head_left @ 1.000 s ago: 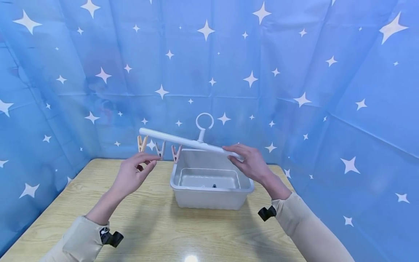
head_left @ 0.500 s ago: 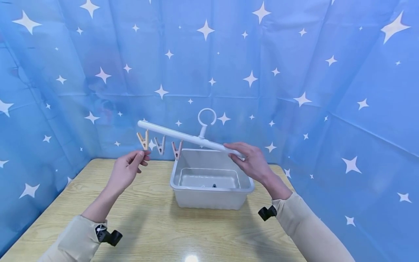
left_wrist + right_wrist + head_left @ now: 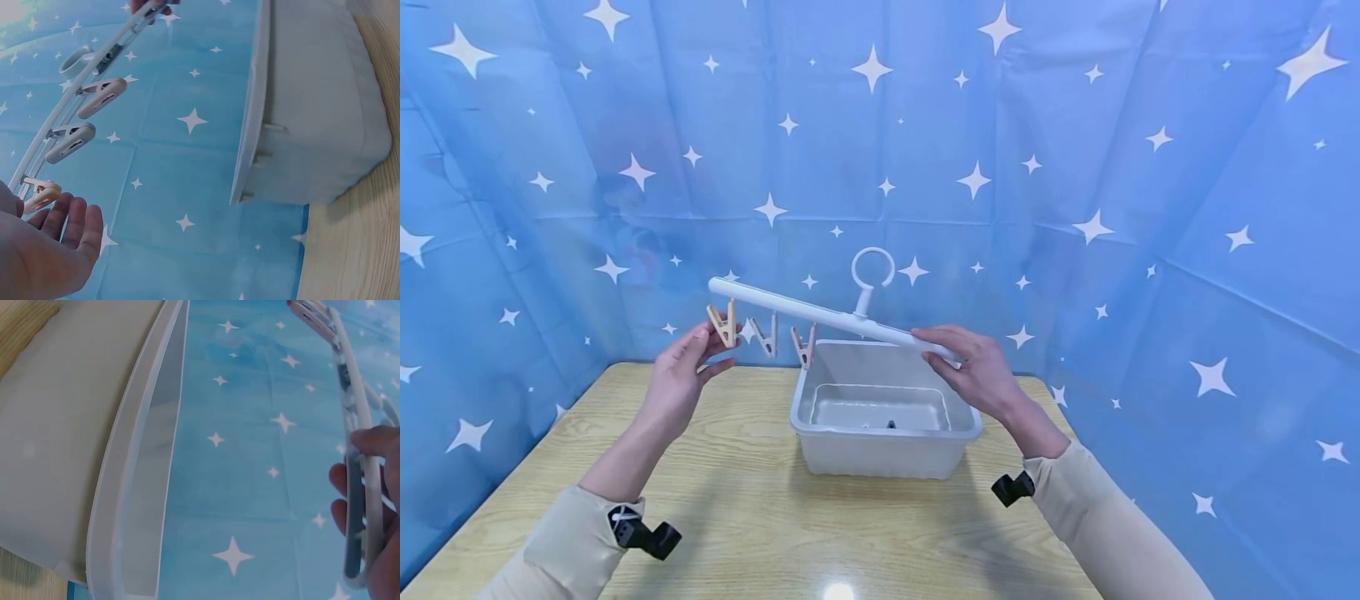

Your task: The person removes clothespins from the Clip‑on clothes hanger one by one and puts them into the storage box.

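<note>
Three pegs hang under the left half of the white hanger bar (image 3: 820, 315), and the change of the last second belongs to the one furthest left: the left hand (image 3: 681, 379), which a second ago hovered lower with finger and thumb held near each other and touching nothing, has risen and now meets the outermost peg (image 3: 724, 325) with thumb and fingertips. The left wrist view shows the fingers fairly straight and spread beside that peg (image 3: 39, 194), so whether they already pinch it I cannot tell; I would judge it a touch more than a firm hold. The middle peg (image 3: 767, 336) and the inner peg (image 3: 804, 346) hang free, untouched. The bar itself has also tipped a little further, its left end higher than before, with the ring hook (image 3: 872, 268) standing up at its middle. Below and to the right of the pegs, the white plastic bin (image 3: 820, 417) sits on the wooden table (image 3: 737, 517), unmoved. At the far right, the right hand (image 3: 977, 371) keeps its fingers wrapped round the bar's lower end, holding the hanger aloft above the bin. By my reading the work has passed from reaching to contact with the first peg.
</note>
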